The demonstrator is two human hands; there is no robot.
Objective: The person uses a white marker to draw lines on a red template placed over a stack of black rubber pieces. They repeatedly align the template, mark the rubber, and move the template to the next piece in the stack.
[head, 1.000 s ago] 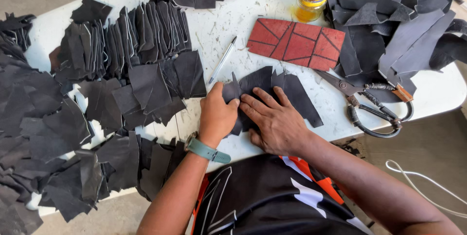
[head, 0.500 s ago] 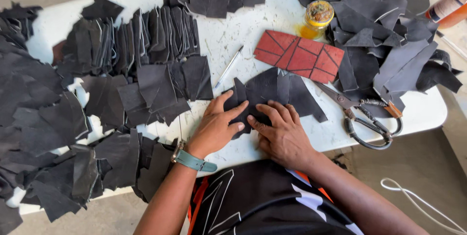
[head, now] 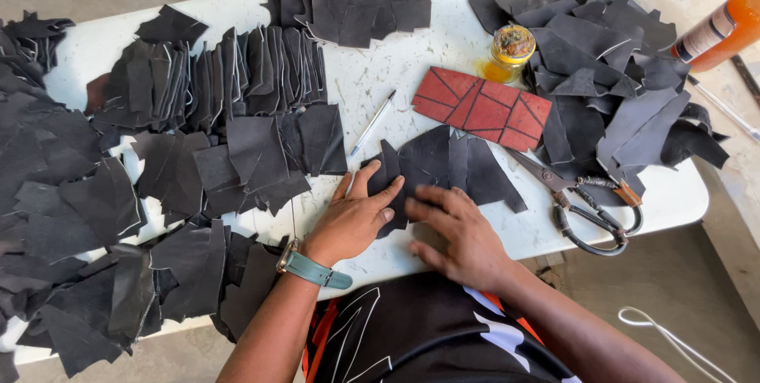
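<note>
One view only, from the camera worn on my head. It looks steeply down and forward over my chest onto the white table (head: 443, 58), close in, at my own arm's reach. My left hand (head: 352, 221) and right hand (head: 459, 232) sit just below frame centre, forearms entering from the bottom edge. The table runs slightly tilted across the frame, its far edge near the top. Bare ground shows at the top left corner and down the right side. No second view shares the scene.
</note>
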